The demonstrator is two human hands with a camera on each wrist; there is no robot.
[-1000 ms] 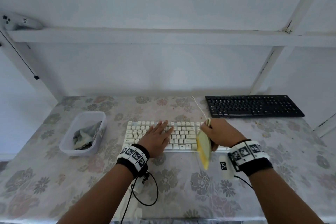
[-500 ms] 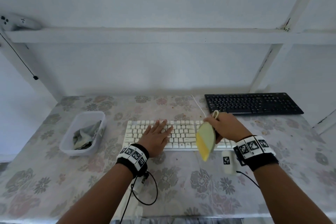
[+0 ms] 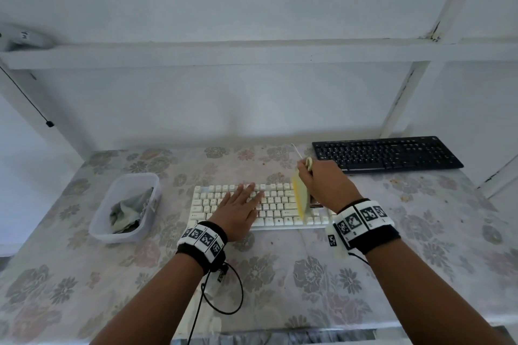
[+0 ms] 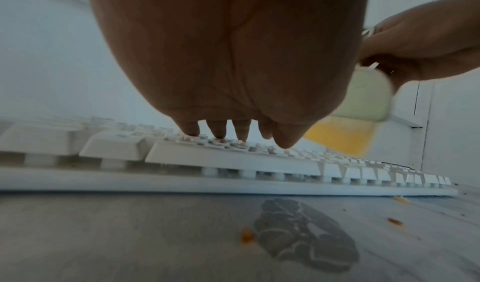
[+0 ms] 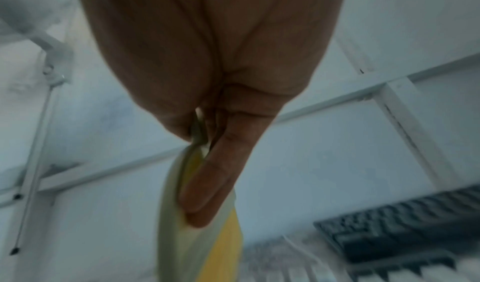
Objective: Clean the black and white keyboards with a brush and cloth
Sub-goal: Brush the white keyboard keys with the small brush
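A white-painted wall with a shelf rail (image 3: pixel 252 53) runs behind a tabletop (image 3: pixel 280 274) covered in a smooth sheet printed with faded grey and pink flowers. Taking the white keyboard (image 3: pixel 277 209) as the landmark: well to its left stands a translucent plastic tub (image 3: pixel 123 204), rectangular with rounded corners, with a crumpled grey cloth (image 3: pixel 126 211) lying inside. The white keyboard itself is a long slab of raised cream keycaps, its long axis running left to right across the tabletop.

On its left half rests the left hand (image 3: pixel 238 209), palm down, fingers (image 3: pixel 253 187) straight and spread flat over the keys, gripping nothing. The left wrist view shows what the head view cannot: the fingertips (image 4: pixel 218 131) touching the key tops, the keycaps standing on little stems, and orange crumbs (image 4: pixel 246 235) scattered on the tabletop in front of the keyboard.

Over the keyboard's right end hangs the right hand (image 3: pixel 325 185), curled round a brush (image 3: pixel 301 199), a flat pale green piece with a yellow lower edge, hanging roughly upright and pointing down at the keys. In the right wrist view the thumb (image 5: pixel 215 179) presses along its flat side; that picture is blurred. A looped end (image 3: pixel 309 163) pokes out above the fist.

Behind and to the right of the white keyboard lies the black keyboard (image 3: pixel 386 154), low and matte, its long axis also left to right, close to the wall. A thin white cable (image 3: pixel 295 150) runs from the back of the white keyboard towards the wall.
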